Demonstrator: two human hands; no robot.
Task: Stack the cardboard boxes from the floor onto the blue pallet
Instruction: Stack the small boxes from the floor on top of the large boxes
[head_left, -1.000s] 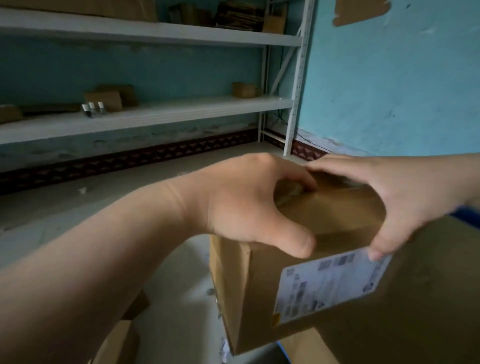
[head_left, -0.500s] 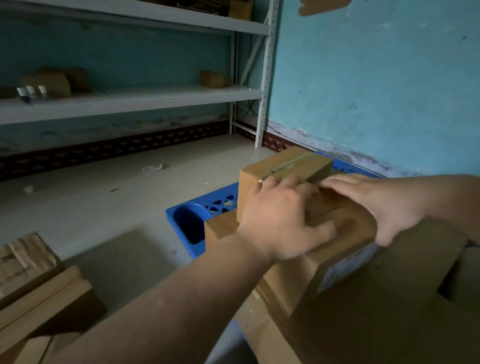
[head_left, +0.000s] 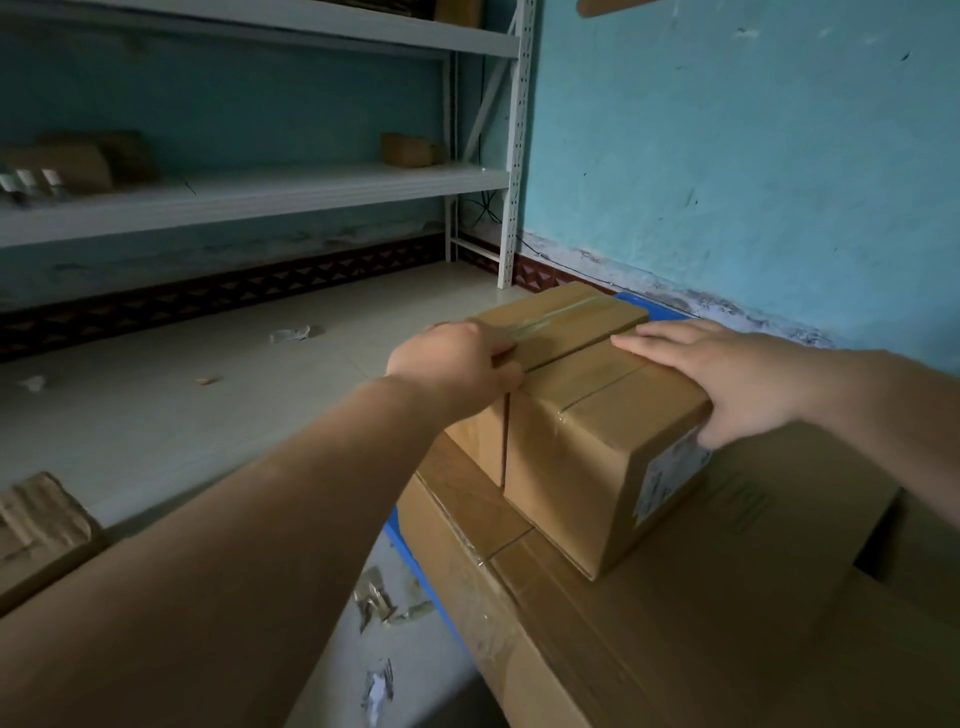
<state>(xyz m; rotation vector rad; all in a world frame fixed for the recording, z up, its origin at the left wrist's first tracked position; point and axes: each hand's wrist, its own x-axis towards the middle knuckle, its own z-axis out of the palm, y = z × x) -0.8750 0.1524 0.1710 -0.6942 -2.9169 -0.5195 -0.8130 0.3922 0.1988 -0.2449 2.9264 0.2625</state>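
The right hand (head_left: 737, 384) lies flat and open on the top of the labelled box (head_left: 587, 447), palm down near its right edge, pressing rather than gripping; the left hand (head_left: 457, 364) curls its fingers over the left top edge where this box meets the taped box (head_left: 561, 317) just beyond it. The two boxes stand flush, touching side to side, both resting on the large flat carton (head_left: 701, 623) under the hands, which itself sits on the blue pallet (head_left: 410, 556), seen only as slivers of blue below the left forearm and past the far box. The step in hand looks like the final seating of the labelled box; next, the hands need only lift clear and go for another box, such as the crumpled box (head_left: 41, 525) on the floor (head_left: 208, 395) far to the left. Beyond the grip stand grey metal shelves (head_left: 260, 192) and a blue wall (head_left: 727, 156); scraps of paper litter the floor.
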